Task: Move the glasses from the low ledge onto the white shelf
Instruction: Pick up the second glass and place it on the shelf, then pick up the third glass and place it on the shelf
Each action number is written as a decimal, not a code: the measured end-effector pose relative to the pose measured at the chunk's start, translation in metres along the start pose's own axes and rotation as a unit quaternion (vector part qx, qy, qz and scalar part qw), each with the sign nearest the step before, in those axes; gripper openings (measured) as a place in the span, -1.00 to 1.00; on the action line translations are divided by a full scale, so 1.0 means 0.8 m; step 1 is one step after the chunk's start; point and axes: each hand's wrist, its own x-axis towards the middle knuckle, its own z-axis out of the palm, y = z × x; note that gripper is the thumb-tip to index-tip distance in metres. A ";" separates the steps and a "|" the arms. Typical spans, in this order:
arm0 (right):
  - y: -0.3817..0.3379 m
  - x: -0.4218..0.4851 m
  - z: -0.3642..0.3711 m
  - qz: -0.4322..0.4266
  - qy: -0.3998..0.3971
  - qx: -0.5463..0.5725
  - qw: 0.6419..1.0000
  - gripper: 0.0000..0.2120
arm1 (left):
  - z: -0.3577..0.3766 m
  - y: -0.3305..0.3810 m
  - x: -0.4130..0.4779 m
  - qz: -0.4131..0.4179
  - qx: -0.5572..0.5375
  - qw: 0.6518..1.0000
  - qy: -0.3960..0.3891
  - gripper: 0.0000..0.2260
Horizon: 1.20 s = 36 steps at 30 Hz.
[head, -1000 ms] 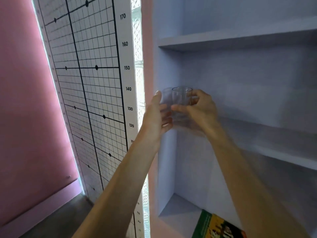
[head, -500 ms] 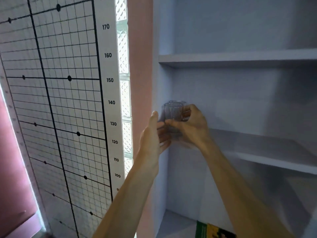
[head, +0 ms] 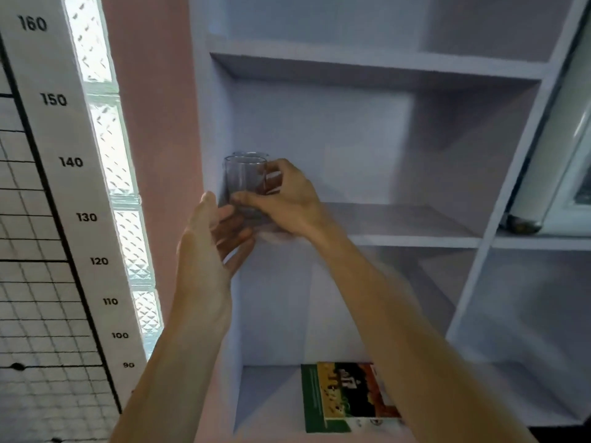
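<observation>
Two clear drinking glasses stand close together at the left end of the white shelf [head: 399, 223], against its side wall. The front glass [head: 243, 179] partly covers the rear glass [head: 252, 154], of which only the rim shows. My right hand [head: 284, 203] is closed around the front glass, thumb on its near side and fingers behind it. My left hand [head: 209, 241] hovers just below and left of the glasses, at the shelf's front edge, fingers apart and holding nothing. Whether the glass bases rest on the board is hidden by my hands.
A green book [head: 335, 398] lies on the compartment floor below. Another shelf board [head: 351, 63] runs above. A height chart [head: 64, 219] and glass-block window [head: 121, 187] stand to the left. A pale rolled cylinder [head: 543, 174] leans in the compartment to the right.
Both hands carried the glasses rightward and down into the shelf's left corner. My left hand has come off the glass and dropped slightly, fingers spread.
</observation>
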 end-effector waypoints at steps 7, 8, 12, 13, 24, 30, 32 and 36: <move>-0.005 -0.086 -0.079 0.006 0.083 0.065 0.994 -0.64 | 0.063 -0.026 -0.041 -0.066 0.038 0.995 -0.064 -0.47; 0.002 -0.110 -0.104 -0.002 0.102 0.059 0.993 -0.67 | 0.077 -0.036 -0.055 -0.081 0.050 0.992 -0.089 -0.40; 0.048 -0.235 -0.219 0.017 0.174 -0.001 0.985 -0.79 | 0.146 -0.105 -0.135 -0.133 0.102 0.967 -0.194 -0.59; 0.063 -0.273 -0.249 0.042 0.186 -0.021 0.981 -0.78 | 0.165 -0.128 -0.161 -0.140 0.119 0.958 -0.219 -0.69; 0.154 -0.768 -0.491 0.318 0.448 -0.075 0.832 -0.76 | 0.370 -0.322 -0.583 -0.268 0.194 0.768 -0.549 -0.82; 0.141 -1.004 -0.544 0.381 0.577 -0.044 0.721 -0.91 | 0.398 -0.390 -0.810 -0.357 0.168 0.642 -0.658 -0.61; 0.133 -1.062 -0.550 0.409 0.599 -0.039 0.688 -0.81 | 0.403 -0.402 -0.868 -0.370 0.168 0.605 -0.685 -0.56; 0.106 -1.170 -0.565 0.446 0.648 -0.019 0.617 -0.76 | 0.418 -0.415 -0.992 -0.349 0.197 0.536 -0.742 -0.74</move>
